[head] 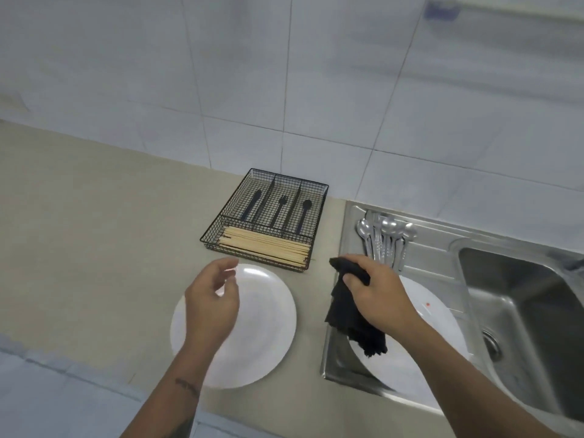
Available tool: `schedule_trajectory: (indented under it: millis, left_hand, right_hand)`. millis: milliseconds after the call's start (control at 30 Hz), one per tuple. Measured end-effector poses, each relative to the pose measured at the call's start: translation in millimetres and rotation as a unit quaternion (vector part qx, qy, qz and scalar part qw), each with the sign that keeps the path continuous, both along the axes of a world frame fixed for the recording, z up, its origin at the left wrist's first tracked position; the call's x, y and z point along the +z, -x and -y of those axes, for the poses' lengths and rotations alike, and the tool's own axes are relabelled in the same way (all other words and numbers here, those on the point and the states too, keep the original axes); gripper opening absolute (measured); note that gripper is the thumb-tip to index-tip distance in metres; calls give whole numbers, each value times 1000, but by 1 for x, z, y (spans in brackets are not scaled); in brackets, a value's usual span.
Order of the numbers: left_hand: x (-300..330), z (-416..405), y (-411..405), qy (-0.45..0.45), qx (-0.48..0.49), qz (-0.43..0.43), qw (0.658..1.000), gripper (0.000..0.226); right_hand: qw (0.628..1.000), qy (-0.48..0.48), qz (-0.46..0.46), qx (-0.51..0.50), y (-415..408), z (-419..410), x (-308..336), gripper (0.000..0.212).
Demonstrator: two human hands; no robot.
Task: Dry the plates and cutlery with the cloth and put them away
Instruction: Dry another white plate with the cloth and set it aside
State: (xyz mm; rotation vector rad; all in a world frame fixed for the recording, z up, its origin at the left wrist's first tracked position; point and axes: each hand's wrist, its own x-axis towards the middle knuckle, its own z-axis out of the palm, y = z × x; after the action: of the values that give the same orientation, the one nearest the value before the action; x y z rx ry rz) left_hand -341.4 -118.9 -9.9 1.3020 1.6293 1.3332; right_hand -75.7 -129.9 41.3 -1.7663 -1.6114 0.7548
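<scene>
Hovered loose-fingered over near plate point(259, 327) on table point(94, 248): left hand point(211, 308). Gripped cloth point(350, 311) above wet plate point(420, 314) on drainboard: right hand point(376, 295). Probably between plates; next, lifting that wet plate for wiping.

Legible text, labels, brands, numbers, signs: none. A dark mark on the inner left forearm point(187, 386), possibly a tattoo, is too blurred to read as lettering.
</scene>
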Motion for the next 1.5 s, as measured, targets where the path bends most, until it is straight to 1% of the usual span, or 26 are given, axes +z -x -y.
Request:
schedule_trajectory:
  millis: [100, 200, 267, 367, 500, 600, 767, 900, 1000, 1167, 1233, 1300, 1367, 1433, 1500]
  left_hand:
    - [1, 3, -65, 28, -113, 17, 993, 31]
    - [-13, 12, -128, 57, -197, -12, 979, 26]
    - [-26, 17, -158, 82, -207, -47, 974, 26]
    - [-40, 23, -182, 78, -195, -91, 973, 40]
    - [-42, 26, -192, 82, -170, -90, 978, 48]
    - [-37, 25, -194, 103, -150, -51, 982, 47]
    - [-27, 22, -192, 134, -80, 82, 984, 46]
    - [-16, 21, -196, 133, -22, 195, 971, 47]
    - [-10, 21, -200, 141, -5, 288, 947, 45]
    - [4, 19, -199, 151, -17, 367, 918, 43]
    - [8, 20, -199, 157, -29, 385, 909, 43]
    - [11, 21, -202, 163, -43, 396, 903, 43]
    - [15, 20, -206, 168, -57, 390, 904, 44]
    - [20, 18, -210, 163, -69, 385, 906, 46]
    - [23, 15, -211, 159, -73, 386, 906, 44]
  right_hand:
    - [999, -13, 10, -50, -39, 12, 11, 32]
    - [994, -6, 46, -97, -75, 30, 16, 34]
    - [990, 3, 79, -114, -97, 45, 15, 33]
    - [985, 23, 108, -135, -125, 66, 8, 34]
    - [982, 36, 100, -157, -148, 92, -4, 36]
    - [985, 62, 68, -145, -160, 102, -12, 35]
    - [985, 80, 65, -137, -168, 107, -18, 32]
    - [987, 87, 60, -117, -164, 101, -19, 23]
    - [989, 59, 104, -89, -157, 94, -12, 19]
    - [975, -43, 206, -68, -148, 81, 1, 15]
    - [965, -83, 239, -74, -143, 74, 5, 19]
    - [955, -98, 270, -78, -138, 69, 9, 23]
    - [950, -63, 301, -64, -135, 69, 8, 33]
    - [943, -8, 330, -35, -132, 75, 4, 51]
    - [937, 18, 349, -19, -131, 80, 2, 65]
